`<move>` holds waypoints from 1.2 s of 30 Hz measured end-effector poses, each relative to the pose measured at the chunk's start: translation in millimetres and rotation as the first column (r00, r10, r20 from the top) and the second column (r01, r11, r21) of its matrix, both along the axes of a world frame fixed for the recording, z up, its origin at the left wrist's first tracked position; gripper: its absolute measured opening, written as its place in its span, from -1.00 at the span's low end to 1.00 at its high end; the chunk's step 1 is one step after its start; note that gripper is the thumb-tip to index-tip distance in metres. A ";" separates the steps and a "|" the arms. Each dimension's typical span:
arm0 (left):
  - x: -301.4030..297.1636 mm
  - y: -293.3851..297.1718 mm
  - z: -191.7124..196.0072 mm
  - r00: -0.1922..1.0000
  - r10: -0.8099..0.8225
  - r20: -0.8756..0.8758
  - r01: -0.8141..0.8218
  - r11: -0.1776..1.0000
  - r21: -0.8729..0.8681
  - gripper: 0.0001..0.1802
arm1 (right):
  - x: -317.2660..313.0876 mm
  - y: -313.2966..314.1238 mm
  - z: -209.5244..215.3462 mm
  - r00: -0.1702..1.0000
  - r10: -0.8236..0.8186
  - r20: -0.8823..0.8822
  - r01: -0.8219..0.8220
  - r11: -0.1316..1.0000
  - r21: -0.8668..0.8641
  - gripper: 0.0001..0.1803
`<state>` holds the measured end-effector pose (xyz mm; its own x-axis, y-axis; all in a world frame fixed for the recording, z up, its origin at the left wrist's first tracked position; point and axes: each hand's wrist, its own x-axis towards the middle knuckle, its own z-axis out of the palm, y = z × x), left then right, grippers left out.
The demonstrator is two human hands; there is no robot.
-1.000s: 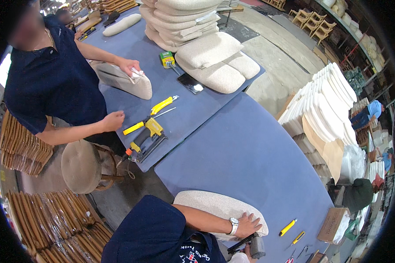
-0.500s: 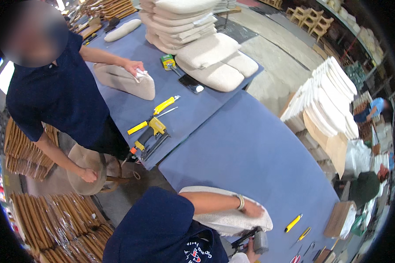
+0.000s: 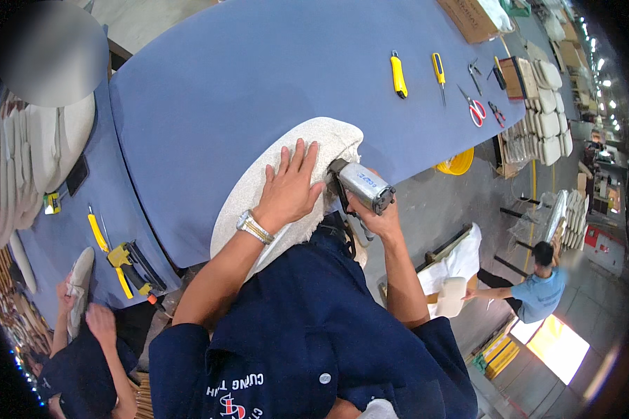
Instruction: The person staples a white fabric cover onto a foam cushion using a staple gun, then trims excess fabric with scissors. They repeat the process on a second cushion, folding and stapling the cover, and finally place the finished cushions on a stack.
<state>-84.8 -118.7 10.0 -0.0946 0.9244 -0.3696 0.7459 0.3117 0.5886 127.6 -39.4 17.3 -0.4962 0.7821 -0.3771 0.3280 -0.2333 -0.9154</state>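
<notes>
A cream fabric-covered seat cushion [image 3: 243,202] lies at the table's near edge, against my body. My left hand [image 3: 288,187] rests flat on it with the fingers spread, a watch on that wrist. In my right hand [image 3: 383,220] is a grey and black staple gun [image 3: 362,183], gripped by its handle. The gun's nose meets the cushion's right edge, where the fabric looks ragged and gathered. The tip of the nose is hidden by the gun's body and the fabric.
On the blue table [image 3: 210,91] lie a yellow cutter [image 3: 398,75], a yellow screwdriver [image 3: 438,70], red-handled scissors [image 3: 476,112] and pliers [image 3: 496,114]. A yellow bucket [image 3: 458,163] stands below the edge. Left, a co-worker handles another cushion [image 3: 81,276] near a yellow staple gun [image 3: 129,262].
The view has swung to the right and down over my cushion. My left hand now lies flat with fingers spread, and the staple gun has come into fuller sight at the cushion's edge.
</notes>
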 end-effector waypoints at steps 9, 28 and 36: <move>11.1 -3.3 -1.5 0.983 0.069 -0.172 -0.059 0.996 0.061 -0.08 | 0.3 0.0 -1.3 0.990 0.104 0.097 -0.127 0.955 0.266 -0.36; 12.5 3.0 1.7 0.983 0.092 -0.159 -0.085 0.995 0.050 -0.08 | -5.9 12.2 10.0 0.975 0.182 0.128 -0.206 0.956 0.208 -0.36; 10.6 5.1 4.5 0.987 0.091 -0.135 -0.085 0.995 0.048 -0.08 | -5.1 13.4 20.0 0.943 0.265 0.201 -0.303 0.934 0.189 -0.36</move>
